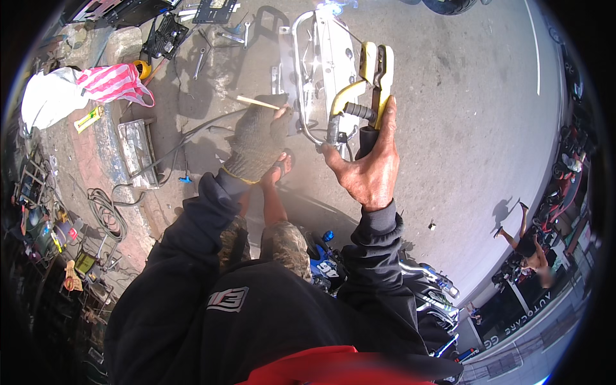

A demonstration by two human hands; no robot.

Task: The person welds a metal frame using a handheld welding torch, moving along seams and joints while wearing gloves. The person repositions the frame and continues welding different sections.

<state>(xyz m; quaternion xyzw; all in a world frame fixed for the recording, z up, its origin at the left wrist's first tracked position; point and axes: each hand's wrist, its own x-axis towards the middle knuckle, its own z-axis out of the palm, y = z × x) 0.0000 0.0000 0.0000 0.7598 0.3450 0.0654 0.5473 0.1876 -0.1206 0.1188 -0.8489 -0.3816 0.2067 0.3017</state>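
Observation:
My right hand [371, 172], bare, is closed around the black handle of a yellow welding electrode holder [384, 74]; its index finger lies along the side. The holder has a coil spring and a yellow lever, and I see no rod in its jaws. My left hand [256, 141] wears a grey knit glove and is closed on a thin pale rod [256, 102] sticking out to the left. Ahead, between and beyond the hands, is a silver tubular metal frame [298, 70] with a flat, holed plate. A bluish-white glow shows at its far end.
Wrenches [200, 63] and a black tool case [165, 37] lie at the far left. Nearer are a striped pink-white bag [115, 83], a metal box [136, 154] and coiled cable [106, 212]. Motorcycle parts [324, 263] stand by my legs. A person [536, 256] is across the road.

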